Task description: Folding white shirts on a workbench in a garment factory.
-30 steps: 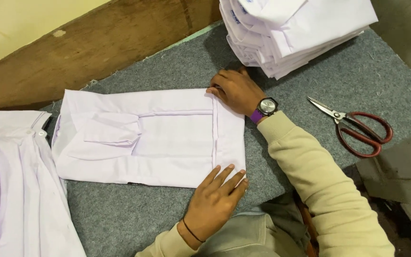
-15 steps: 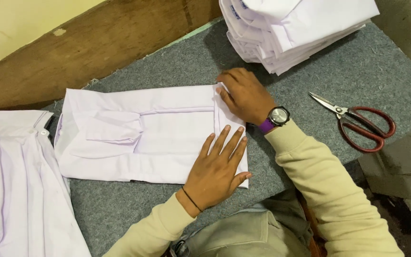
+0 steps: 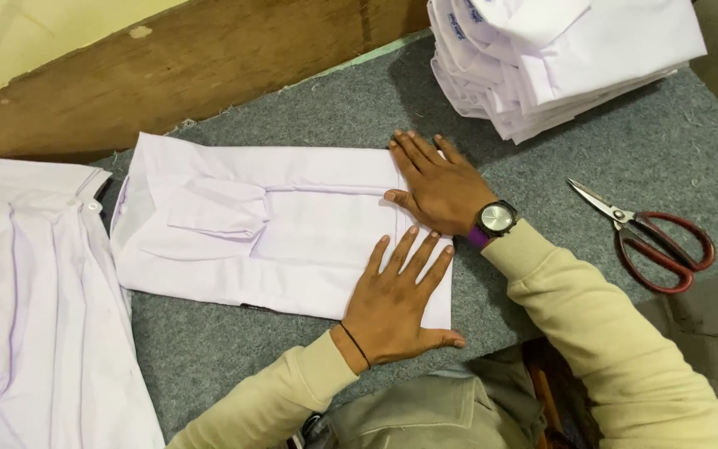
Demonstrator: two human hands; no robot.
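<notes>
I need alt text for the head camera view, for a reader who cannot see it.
Two hands, the left hand and right hand, press flat on the end of a folded white shirt on a grey felt table. A stack of folded shirts and red-handled scissors lie to the right.

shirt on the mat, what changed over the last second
Both hands slid inward along the folded shirt: left hand up from its near edge onto the fold, right hand flat beside it. Nothing grasped or released. Scissors, shirt stack unchanged.
</notes>
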